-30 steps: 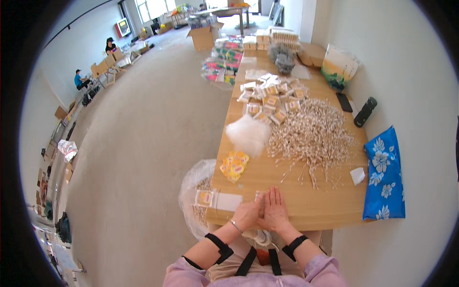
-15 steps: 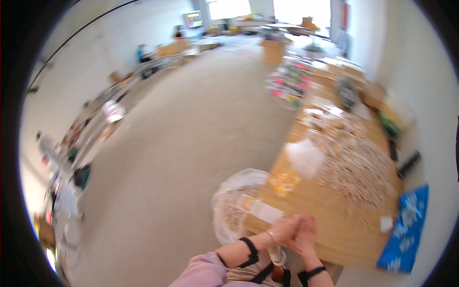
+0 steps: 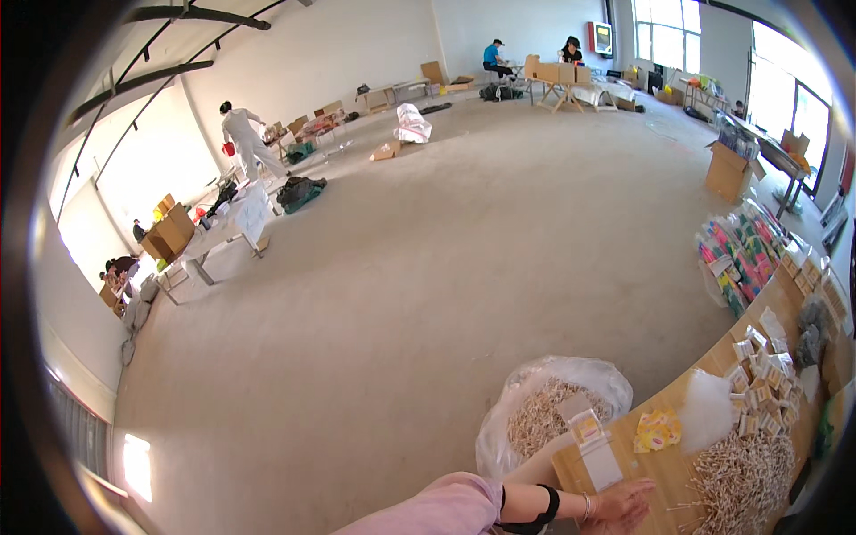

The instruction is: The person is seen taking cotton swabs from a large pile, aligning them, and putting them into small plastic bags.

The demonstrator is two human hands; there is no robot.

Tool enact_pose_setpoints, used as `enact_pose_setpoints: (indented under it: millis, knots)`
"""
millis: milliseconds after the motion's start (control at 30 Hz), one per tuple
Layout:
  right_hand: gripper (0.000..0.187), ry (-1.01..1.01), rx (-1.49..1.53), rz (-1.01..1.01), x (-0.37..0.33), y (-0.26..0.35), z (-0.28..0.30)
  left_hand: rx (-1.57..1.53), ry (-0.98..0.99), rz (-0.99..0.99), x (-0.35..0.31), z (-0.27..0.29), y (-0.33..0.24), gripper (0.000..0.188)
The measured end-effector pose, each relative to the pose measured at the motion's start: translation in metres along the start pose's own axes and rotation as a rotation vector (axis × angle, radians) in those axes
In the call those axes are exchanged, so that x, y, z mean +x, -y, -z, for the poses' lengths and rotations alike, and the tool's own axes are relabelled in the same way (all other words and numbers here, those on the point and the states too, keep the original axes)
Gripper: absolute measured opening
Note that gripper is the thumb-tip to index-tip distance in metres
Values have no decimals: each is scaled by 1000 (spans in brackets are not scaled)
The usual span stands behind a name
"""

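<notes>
On the far left, a brown cardboard box (image 3: 169, 234) is sitting at a pale-topped table (image 3: 218, 239). A person in white clothing (image 3: 245, 138) is standing beyond it, and a dark green bag (image 3: 300, 193) is lying on the grey floor (image 3: 374, 267). Further along, a shiny white plastic sack (image 3: 413, 123) is slumping on the floor, and a person in a blue top (image 3: 493, 56) is sitting near the wall.

Nearer, a lavender sleeve (image 3: 450, 499) is coming in from the lower edge. A clear plastic bag (image 3: 617, 385) is holding many thin white-tipped cotton swabs (image 3: 544, 415) beside the light wooden table (image 3: 571, 470). At that table's left end, a small clear packet with a yellow label (image 3: 587, 428) is lying against a white rectangular sheet (image 3: 603, 466).

Just below the sheet, the left hand (image 3: 621, 502) is pointing its fingers rightward, close together; I cannot tell whether it is holding anything. The right hand is not showing clearly, so I cannot tell its state.

Rightward, yellow printed cards (image 3: 658, 431) are lying near stacked translucent white bags (image 3: 706, 406). A loose heap of cotton swabs (image 3: 744, 477) is spreading beyond, with filled packets (image 3: 765, 392) piling behind it.
</notes>
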State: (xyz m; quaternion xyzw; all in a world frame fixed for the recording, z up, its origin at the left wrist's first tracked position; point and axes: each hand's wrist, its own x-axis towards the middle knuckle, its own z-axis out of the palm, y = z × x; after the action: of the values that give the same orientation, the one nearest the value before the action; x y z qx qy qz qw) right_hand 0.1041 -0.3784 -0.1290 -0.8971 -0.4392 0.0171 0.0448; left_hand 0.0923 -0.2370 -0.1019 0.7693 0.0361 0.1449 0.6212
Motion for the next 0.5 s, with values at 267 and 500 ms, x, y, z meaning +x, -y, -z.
enact_pose_setpoints:
  millis: [267, 500]
  knots:
    - [103, -47, 31, 111, 14, 63, 31, 71, -70, 73, 1, 77, -29, 38]
    - [95, -116, 62, 203, 68, 137, 89, 3, -169, 36, -12, 68, -21, 38]
